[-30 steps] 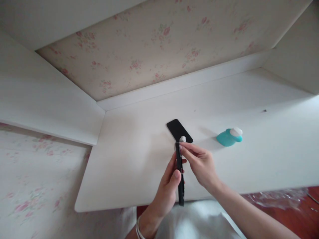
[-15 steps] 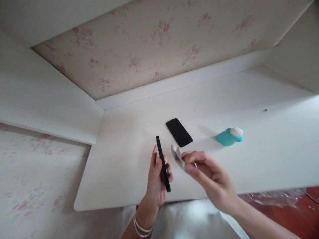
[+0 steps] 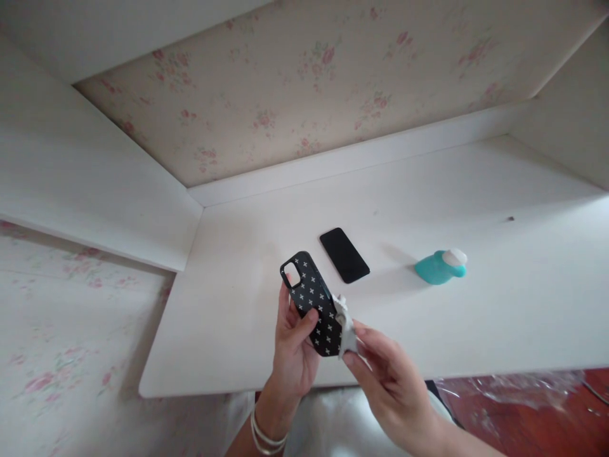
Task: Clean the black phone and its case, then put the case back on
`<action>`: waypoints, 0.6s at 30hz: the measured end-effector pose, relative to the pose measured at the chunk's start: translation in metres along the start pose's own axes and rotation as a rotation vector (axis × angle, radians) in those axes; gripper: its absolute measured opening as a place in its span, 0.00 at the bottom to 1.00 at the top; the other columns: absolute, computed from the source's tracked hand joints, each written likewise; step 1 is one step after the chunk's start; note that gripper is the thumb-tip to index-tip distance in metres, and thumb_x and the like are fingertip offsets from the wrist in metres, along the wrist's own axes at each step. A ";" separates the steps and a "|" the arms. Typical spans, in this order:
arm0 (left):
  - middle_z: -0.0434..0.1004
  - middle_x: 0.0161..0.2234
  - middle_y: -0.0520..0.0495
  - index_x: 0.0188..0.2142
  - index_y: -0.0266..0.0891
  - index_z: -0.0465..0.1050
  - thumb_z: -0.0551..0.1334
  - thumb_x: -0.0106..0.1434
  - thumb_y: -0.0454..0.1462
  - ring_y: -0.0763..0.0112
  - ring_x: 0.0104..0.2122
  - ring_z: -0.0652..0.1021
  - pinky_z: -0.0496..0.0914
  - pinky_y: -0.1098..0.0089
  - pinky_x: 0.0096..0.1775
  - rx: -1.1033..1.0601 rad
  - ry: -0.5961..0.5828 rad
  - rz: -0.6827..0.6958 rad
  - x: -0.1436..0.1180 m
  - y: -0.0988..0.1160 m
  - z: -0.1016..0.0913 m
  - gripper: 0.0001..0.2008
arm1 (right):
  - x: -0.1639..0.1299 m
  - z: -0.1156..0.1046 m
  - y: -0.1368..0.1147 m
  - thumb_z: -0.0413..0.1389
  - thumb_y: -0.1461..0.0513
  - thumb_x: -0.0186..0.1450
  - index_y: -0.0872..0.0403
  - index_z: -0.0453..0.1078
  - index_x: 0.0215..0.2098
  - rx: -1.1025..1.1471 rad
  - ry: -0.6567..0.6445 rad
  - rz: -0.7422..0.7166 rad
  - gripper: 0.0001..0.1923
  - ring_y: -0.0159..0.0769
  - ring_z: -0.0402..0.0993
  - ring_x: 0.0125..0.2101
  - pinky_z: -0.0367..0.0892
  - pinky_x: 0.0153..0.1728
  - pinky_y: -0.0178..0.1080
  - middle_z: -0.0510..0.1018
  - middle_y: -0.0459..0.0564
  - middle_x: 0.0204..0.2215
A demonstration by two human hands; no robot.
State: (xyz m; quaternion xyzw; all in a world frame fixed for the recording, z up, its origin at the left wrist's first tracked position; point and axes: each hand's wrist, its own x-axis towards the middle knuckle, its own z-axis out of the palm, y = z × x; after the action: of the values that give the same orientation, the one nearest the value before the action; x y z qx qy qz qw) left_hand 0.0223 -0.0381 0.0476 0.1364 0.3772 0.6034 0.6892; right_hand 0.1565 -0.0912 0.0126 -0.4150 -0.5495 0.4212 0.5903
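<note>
My left hand [image 3: 292,355] holds a black phone case [image 3: 313,298] patterned with small white crosses, its back and camera cutout turned toward me. A small crumpled white wipe [image 3: 345,325] is pinched in my right hand [image 3: 387,381] and pressed against the case's right edge. Both hands hover over the front edge of a white desk [image 3: 238,317]. A black phone [image 3: 344,254] lies flat, screen up, on the desk just beyond the case.
A teal bottle with a white cap [image 3: 440,265] lies on its side to the right of the phone. Floral wallpaper [image 3: 285,95] backs the desk, with white panels on both sides. Clear plastic wrap [image 3: 514,384] lies on the red floor at lower right.
My left hand has turned the case from edge-on until its patterned back faces me. My right hand has brought the wipe back against the case's side.
</note>
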 end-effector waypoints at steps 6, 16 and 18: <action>0.79 0.47 0.49 0.53 0.48 0.69 0.71 0.56 0.32 0.69 0.42 0.80 0.74 0.69 0.45 0.024 0.002 -0.007 -0.005 -0.006 -0.006 0.26 | 0.005 0.001 0.002 0.57 0.67 0.68 0.41 0.66 0.61 -0.064 0.045 0.034 0.25 0.40 0.72 0.56 0.71 0.55 0.40 0.75 0.48 0.57; 0.79 0.47 0.47 0.54 0.47 0.65 0.68 0.61 0.34 0.64 0.44 0.79 0.72 0.63 0.47 0.210 -0.090 -0.073 -0.005 -0.009 -0.006 0.23 | 0.017 -0.007 0.004 0.51 0.67 0.71 0.43 0.61 0.66 -0.266 -0.021 0.001 0.27 0.43 0.70 0.58 0.69 0.57 0.45 0.70 0.47 0.60; 0.79 0.48 0.46 0.54 0.46 0.66 0.68 0.60 0.35 0.65 0.44 0.78 0.72 0.63 0.47 0.257 -0.095 -0.089 -0.006 -0.010 -0.008 0.23 | 0.020 -0.009 0.003 0.50 0.67 0.72 0.41 0.56 0.68 -0.271 -0.036 0.027 0.28 0.41 0.66 0.61 0.65 0.60 0.46 0.67 0.46 0.63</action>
State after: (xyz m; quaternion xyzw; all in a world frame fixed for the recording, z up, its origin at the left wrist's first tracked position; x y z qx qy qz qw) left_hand 0.0240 -0.0477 0.0381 0.2349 0.4242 0.5116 0.7093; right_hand 0.1659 -0.0710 0.0151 -0.4907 -0.6062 0.3583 0.5132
